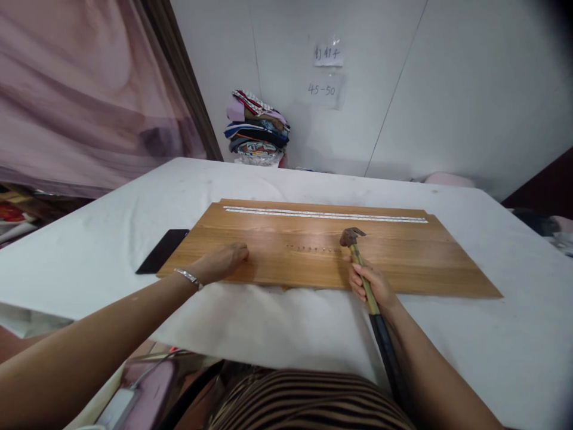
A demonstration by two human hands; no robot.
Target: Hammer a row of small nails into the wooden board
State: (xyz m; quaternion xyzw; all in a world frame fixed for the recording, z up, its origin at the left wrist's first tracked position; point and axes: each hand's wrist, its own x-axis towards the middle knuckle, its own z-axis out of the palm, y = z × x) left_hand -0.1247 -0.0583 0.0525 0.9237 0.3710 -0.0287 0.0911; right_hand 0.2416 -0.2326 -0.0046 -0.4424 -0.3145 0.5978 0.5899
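Observation:
A wooden board (pixel 268 269) lies flat on the white-covered table. Across its middle runs a row of several small nails (pixel 310 248). My right hand (pixel 370 283) is wrapped round the yellow part of a claw hammer's handle; the rusty head of the claw hammer (pixel 350 236) is over the board, by the right end of the nail row. My left hand (pixel 229 260), with a silver bracelet at the wrist, rests on the left part of the board. Its fingers are curled closed, and whatever may be in them is too small to make out.
Two white measuring strips (pixel 322 215) lie along the board's far edge. A black flat object (pixel 163 251) sits at the board's left end on the table (pixel 89 239). Folded clothes (pixel 258 128) are stacked by the wall beyond, under a pink curtain's side.

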